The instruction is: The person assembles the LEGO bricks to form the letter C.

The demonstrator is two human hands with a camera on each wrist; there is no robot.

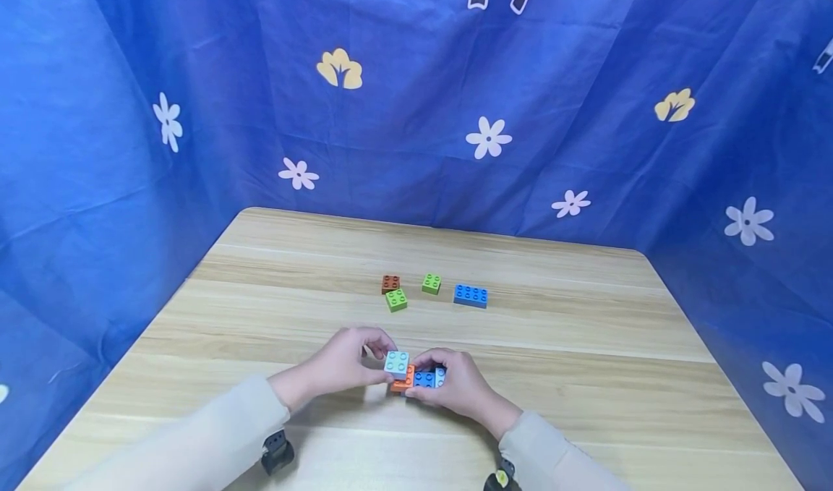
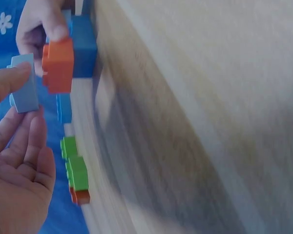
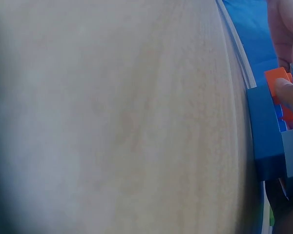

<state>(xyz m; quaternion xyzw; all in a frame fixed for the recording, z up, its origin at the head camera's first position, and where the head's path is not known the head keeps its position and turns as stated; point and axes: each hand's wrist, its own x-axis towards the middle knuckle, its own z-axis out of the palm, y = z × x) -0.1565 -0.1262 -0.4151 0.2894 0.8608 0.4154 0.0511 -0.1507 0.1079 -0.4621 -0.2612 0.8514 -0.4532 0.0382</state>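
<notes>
- Joining is judged to be partly done: at the left, one light-blue brick (image 1: pixel 396 363) is pinched between the thumb and fingertips of the left hand (image 1: pixel 345 362). A gap to the orange brick is shown in the left wrist view, so this piece is not yet attached.
- Behind, on the surface (image 1: pixel 586 368), a brown brick (image 1: pixel 390 283) and a near green brick (image 1: pixel 396 300) are left loose; whether they touch cannot be told.
- Between the hands, an orange brick (image 1: pixel 403 382) is seated on one end of a blue brick (image 1: pixel 424 380); this join looks done.
- Farther back, a far green brick (image 1: pixel 431 283) is left unused.
- On the blue brick's right end, a pale brick (image 1: pixel 440 377) appears already seated, though it is partly covered.
- These joined bricks are gripped by the right hand (image 1: pixel 457 386), its thumb laid against the orange brick.
- Rightmost among the loose pieces, a long blue brick (image 1: pixel 471 296) is left unattached, well apart from the hands.
</notes>
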